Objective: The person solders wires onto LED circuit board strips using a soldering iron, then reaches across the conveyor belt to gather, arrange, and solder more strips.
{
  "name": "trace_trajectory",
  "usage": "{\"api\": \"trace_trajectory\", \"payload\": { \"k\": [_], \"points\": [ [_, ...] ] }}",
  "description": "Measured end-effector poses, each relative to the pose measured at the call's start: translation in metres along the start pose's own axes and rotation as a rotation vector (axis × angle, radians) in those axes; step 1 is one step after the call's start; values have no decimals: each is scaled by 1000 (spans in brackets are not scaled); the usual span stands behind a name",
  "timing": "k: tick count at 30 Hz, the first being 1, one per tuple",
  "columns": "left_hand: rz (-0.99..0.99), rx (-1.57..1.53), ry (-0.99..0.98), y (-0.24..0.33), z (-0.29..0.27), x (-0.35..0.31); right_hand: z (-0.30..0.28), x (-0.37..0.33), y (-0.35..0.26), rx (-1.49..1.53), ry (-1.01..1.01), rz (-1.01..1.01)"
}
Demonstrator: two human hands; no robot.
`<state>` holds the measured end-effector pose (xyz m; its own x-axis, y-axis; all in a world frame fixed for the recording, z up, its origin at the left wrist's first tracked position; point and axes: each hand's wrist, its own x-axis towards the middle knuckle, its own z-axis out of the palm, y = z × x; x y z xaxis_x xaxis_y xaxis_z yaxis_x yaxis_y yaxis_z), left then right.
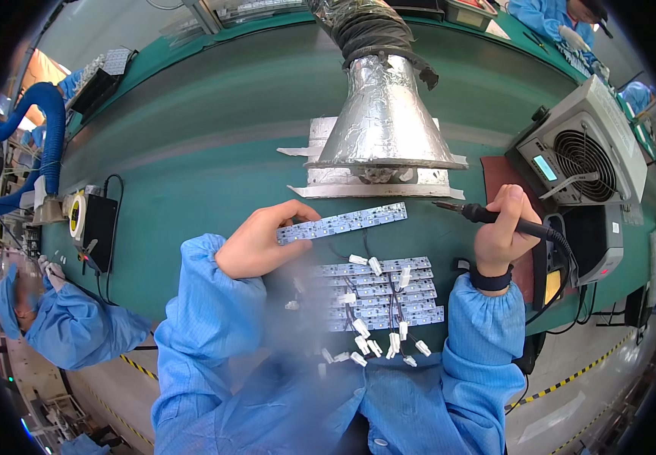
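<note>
Between the thumb and fingers of my left hand [261, 239] is one end of an LED circuit board strip [358, 222], its far end pointing right and slightly up. My right hand [504, 227] is closed round the handle of a soldering iron [483, 214], whose tip points left, a short way right of the strip's free end. Below, several similar board strips [411, 290] lie side by side, with dark wires and white connectors [360, 327] on and in front of them. A blur hides their left part. A black band [491, 280] circles my right wrist.
A foil-covered fume hood [385, 121] stands beyond the strips. At right are a grey fan unit [582, 152] and a soldering station [589, 241] with a yellow sponge [553, 287]. A black device [92, 231] sits at left. Co-workers in blue [77, 322] work nearby.
</note>
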<state>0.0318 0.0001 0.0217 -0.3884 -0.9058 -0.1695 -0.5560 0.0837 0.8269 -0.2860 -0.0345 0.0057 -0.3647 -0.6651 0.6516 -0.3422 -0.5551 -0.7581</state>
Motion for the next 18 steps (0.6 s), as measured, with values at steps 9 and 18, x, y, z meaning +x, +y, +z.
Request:
{"api": "trace_trajectory", "payload": {
  "k": [9, 18],
  "points": [
    [-30, 190, 93, 0, 6, -4, 5, -4, -4, -3, -8, 17],
    [357, 515, 260, 4, 36, 10, 11, -2, 4, 61, 1, -20]
  ]
}}
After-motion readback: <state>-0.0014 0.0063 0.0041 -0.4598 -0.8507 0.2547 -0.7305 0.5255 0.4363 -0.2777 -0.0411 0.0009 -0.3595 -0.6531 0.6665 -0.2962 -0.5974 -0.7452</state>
